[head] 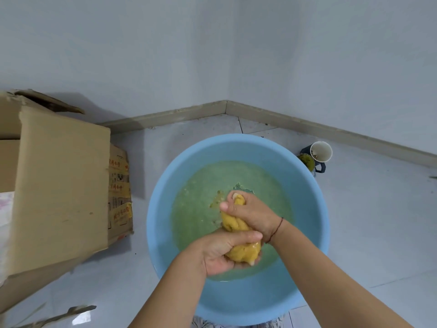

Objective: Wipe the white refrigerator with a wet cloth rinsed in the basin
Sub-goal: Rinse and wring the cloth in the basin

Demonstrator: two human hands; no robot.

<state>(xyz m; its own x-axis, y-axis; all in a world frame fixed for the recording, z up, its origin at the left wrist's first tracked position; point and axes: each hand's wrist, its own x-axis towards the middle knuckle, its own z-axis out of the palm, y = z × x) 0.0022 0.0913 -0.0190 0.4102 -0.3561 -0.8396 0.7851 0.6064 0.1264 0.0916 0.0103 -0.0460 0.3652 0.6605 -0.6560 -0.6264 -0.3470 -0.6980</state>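
Note:
A round blue basin point(165, 192) stands on the tiled floor, holding greenish, cloudy water. Over the water I hold a yellow cloth point(233, 222), bunched and twisted into a wet roll. My right hand point(254, 215) grips its far end. My left hand point(224, 253) is closed around its near end, and water runs off it. The refrigerator is not in view.
A large open cardboard box point(61, 185) stands to the left of the basin. A white cup point(321, 151) and a dark mug point(309, 162) sit on the floor at the basin's right rear. The two walls meet in a corner behind, with a beige skirting board point(179, 113).

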